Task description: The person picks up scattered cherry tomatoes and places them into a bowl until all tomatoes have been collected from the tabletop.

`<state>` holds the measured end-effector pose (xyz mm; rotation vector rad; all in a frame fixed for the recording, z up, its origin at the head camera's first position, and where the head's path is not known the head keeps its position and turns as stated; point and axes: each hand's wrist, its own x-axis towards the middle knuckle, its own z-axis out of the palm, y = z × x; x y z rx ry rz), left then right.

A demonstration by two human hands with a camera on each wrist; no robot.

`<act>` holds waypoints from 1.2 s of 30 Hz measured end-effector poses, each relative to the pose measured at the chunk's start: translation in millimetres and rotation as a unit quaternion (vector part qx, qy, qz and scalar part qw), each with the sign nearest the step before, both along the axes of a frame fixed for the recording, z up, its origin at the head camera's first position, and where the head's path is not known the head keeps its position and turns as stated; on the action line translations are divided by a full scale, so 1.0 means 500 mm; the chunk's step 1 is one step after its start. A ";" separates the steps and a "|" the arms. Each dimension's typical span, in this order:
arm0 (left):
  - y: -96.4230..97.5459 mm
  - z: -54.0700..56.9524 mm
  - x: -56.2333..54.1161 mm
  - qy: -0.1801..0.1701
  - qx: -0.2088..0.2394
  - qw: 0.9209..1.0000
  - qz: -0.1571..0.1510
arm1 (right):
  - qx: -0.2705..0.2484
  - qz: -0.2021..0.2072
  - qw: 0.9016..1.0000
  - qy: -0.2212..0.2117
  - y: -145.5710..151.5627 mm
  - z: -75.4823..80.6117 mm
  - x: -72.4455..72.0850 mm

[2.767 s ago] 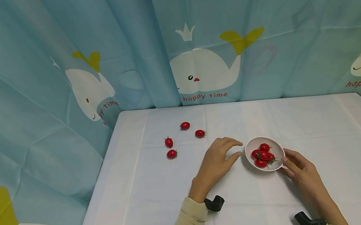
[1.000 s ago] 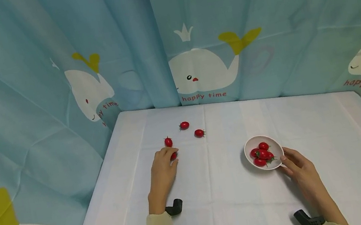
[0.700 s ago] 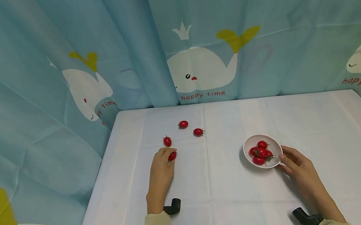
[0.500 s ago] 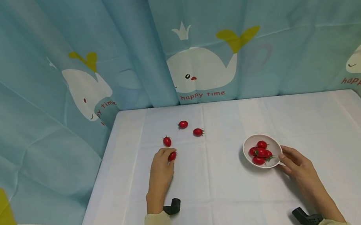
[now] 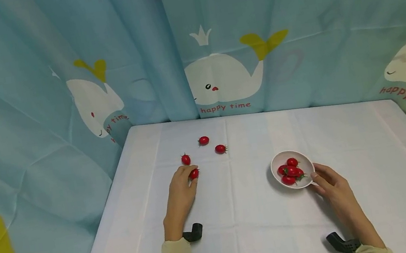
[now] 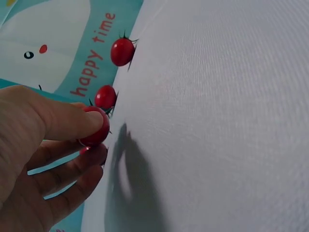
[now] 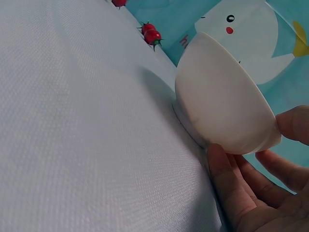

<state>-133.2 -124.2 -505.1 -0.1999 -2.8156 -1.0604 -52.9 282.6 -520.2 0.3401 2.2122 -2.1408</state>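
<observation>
In the head view my left hand [image 5: 179, 197] pinches a red cherry tomato [image 5: 194, 173] between thumb and fingers, over the left part of the table. The left wrist view shows my thumb across this cherry tomato [image 6: 100, 131], close above the cloth. My right hand [image 5: 337, 193] holds a small white bowl [image 5: 305, 165] at its near right side, thumb at the rim. Seen by the right wrist camera, the bowl [image 7: 219, 96] stands on the table with fingertips against its underside. Several cherry tomatoes [image 5: 292, 171] lie inside it.
Three loose cherry tomatoes lie beyond my left hand: one close by [image 5: 186, 159], one farther back [image 5: 203, 140] and one to the right [image 5: 220, 149]. A white cloth [image 5: 262, 242] covers the table. A blue whale-print curtain [image 5: 131, 35] hangs along its back and left edges.
My left hand has gone from beside the bowl leftward to the nearest loose cherry tomato and gripped it. My right hand keeps its hold on the bowl. The head view has shifted slightly.
</observation>
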 end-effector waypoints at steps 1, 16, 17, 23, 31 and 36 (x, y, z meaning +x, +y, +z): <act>0.001 0.002 0.000 -0.004 0.001 1.000 0.001 | 0.001 0.001 1.000 0.000 -0.001 0.000 -0.001; 0.033 0.021 -0.003 -0.007 0.027 0.999 -0.027 | 0.013 0.004 1.000 -0.005 -0.003 0.001 -0.008; 0.037 0.022 -0.002 -0.009 0.028 0.999 -0.032 | 0.014 0.003 1.000 -0.006 -0.003 0.001 -0.008; 0.067 0.020 -0.006 -0.007 0.040 0.997 -0.066 | 0.016 0.001 1.000 -0.012 -0.002 0.002 -0.005; 0.110 0.019 -0.012 0.006 0.078 0.989 -0.127 | 0.018 -0.003 1.000 -0.012 -0.001 0.001 -0.001; 0.136 0.012 -0.016 0.000 0.130 0.977 -0.169 | 0.035 -0.004 0.999 -0.021 -0.001 0.001 0.002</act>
